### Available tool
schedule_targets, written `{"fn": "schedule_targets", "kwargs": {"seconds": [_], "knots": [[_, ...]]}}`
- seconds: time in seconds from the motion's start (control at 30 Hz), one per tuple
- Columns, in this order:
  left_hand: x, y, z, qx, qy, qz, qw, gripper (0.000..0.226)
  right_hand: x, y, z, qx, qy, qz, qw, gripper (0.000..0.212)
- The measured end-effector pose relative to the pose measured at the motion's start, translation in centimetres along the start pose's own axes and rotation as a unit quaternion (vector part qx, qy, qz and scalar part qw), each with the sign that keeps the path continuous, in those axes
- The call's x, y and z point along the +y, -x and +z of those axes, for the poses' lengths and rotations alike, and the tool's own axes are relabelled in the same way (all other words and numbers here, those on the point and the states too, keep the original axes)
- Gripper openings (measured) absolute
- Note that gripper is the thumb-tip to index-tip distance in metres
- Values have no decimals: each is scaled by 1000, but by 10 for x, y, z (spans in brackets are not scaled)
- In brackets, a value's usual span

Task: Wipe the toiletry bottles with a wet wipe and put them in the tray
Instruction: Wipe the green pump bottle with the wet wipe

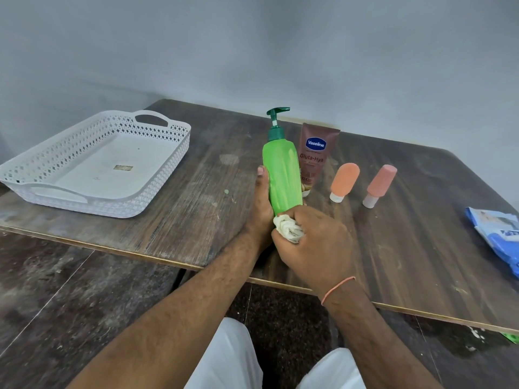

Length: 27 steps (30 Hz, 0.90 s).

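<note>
We see the left hand with its fingers curled around the green pump bottle, held tilted near the front edge of the bench. The right hand pinches a crumpled wet wipe against the bottle's bottom. The white tray lies well apart at the left edge, with bare bench between.

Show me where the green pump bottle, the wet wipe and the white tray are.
green pump bottle (281,175), head view, middle of its body.
wet wipe (288,228), head view, the crumpled wad.
white tray (179,141), head view, its right wall.
</note>
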<state>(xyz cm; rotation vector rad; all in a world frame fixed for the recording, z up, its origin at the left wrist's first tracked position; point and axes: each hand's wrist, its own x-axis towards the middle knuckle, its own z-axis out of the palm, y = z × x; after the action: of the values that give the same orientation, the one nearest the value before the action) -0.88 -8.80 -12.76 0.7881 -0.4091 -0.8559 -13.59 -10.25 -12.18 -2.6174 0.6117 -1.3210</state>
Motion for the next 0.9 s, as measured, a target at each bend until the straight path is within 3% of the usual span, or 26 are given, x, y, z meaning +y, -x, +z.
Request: {"fn": "schedule_targets", "kwargs": {"seconds": [0.2, 0.33, 0.53, 0.73, 0.9], "knots": [[-2, 0, 0, 15, -7, 5, 1000, 77, 6, -6, -3, 31, -23, 35, 999, 21], [0, 1, 2, 10, 2, -1, 1000, 77, 7, -3, -3, -7, -34, 22, 999, 20], [-1, 1, 2, 8, -1, 2, 1000, 78, 14, -7, -4, 21, -65, 55, 996, 18], [0, 1, 3, 13, -7, 11, 1000, 76, 17, -7, -4, 1, -101, 49, 994, 16], [-2, 1, 1, 2, 1, 19, 1000, 78, 21, -8, -5, 12, -87, 79, 993, 39]]}}
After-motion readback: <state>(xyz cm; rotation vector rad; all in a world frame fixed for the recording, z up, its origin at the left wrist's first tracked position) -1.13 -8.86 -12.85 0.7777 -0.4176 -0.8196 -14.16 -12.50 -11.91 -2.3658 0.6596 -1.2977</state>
